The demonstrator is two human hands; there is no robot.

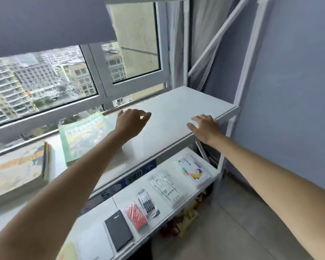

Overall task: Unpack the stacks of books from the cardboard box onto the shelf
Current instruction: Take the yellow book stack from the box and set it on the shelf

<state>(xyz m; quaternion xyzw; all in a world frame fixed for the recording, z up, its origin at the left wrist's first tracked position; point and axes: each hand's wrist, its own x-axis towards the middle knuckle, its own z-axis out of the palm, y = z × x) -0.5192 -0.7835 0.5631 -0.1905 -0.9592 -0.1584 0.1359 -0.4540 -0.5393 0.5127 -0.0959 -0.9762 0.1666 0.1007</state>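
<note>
Both hands are empty, fingers loose; the left hand (132,121) and right hand (204,127) hover over the bare shelf (176,107); two book stacks (84,135) lie left; no cardboard box shows; next stack should go flat, edges straight.

Two stacks of books are already sitting on the white shelf's (176,109) top board, both lying flat toward its left end. The green-covered stack (83,136) is resting near the back edge by the window, turned a bit askew — cover facing up. The thicker stack (17,175) with the orange-and-cream cover is lying further left, at the far left end, spines and page edges showing along its right side.
</note>
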